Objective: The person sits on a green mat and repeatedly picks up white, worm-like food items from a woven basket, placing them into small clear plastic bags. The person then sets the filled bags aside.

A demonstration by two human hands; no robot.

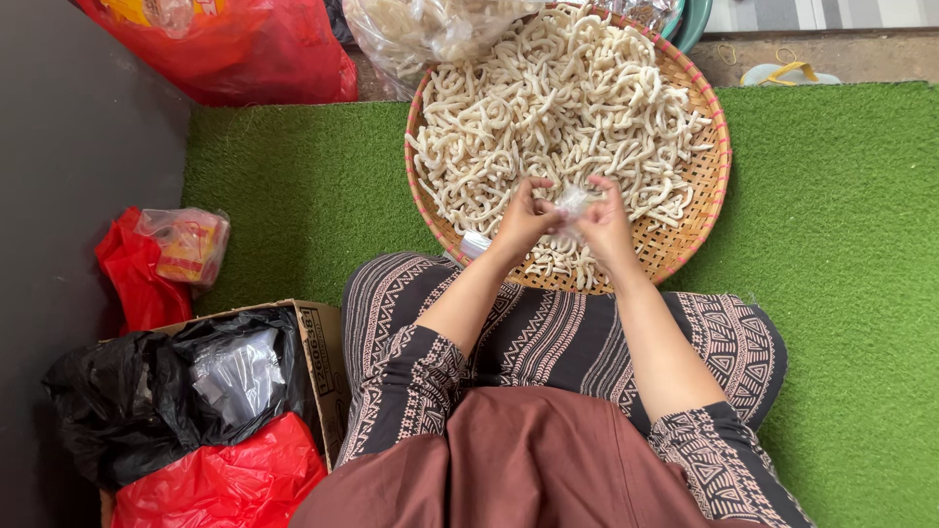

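Observation:
A round woven basket with a pink rim lies on green artificial turf, filled with pale curly crackers. Above its near edge, my left hand and my right hand are close together, both pinching a small clear plastic bag between the fingertips. The bag looks crumpled; I cannot tell what is in it. My knees in patterned trousers sit just below the basket.
A cardboard box at my left holds black and red plastic bags. A red bag with a small clear packet lies further left. Another red bag and a clear bag of crackers are at the top. Turf spreads right.

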